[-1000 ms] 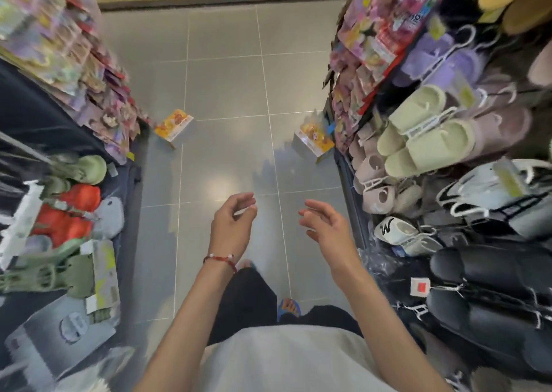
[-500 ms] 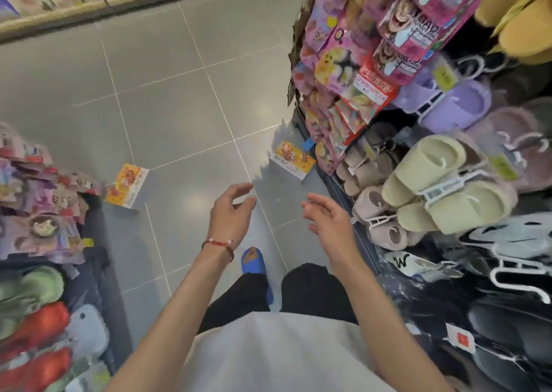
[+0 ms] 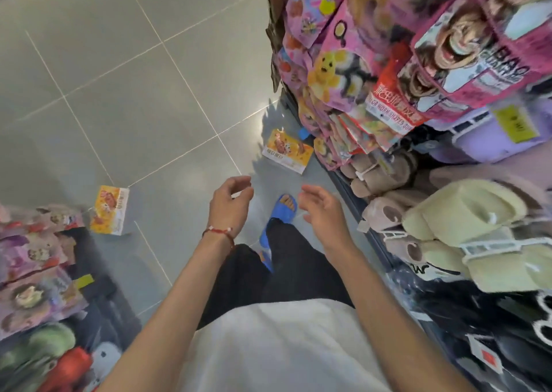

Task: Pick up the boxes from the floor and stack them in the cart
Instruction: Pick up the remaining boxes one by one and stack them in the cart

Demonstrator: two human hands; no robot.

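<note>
Boxes are in neither hand: the left hand [image 3: 230, 205] and right hand [image 3: 324, 212] hover empty, fingers loosely curled. One box [image 3: 287, 155] lies on the floor [image 3: 134, 93] ahead beside the right shelf [image 3: 388, 99], a second box [image 3: 110, 210] by the left display [image 3: 35, 257]. No cart shows; both seemingly await pickup.

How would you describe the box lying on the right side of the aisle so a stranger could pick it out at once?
Start at the tall rack of pink hanging packets on the right of the grey tiled floor. At its foot lies a flat yellow-and-orange cardboard box, just ahead of the blue sandal. The matching yellow box lies across the aisle, by the left shelves.
</note>
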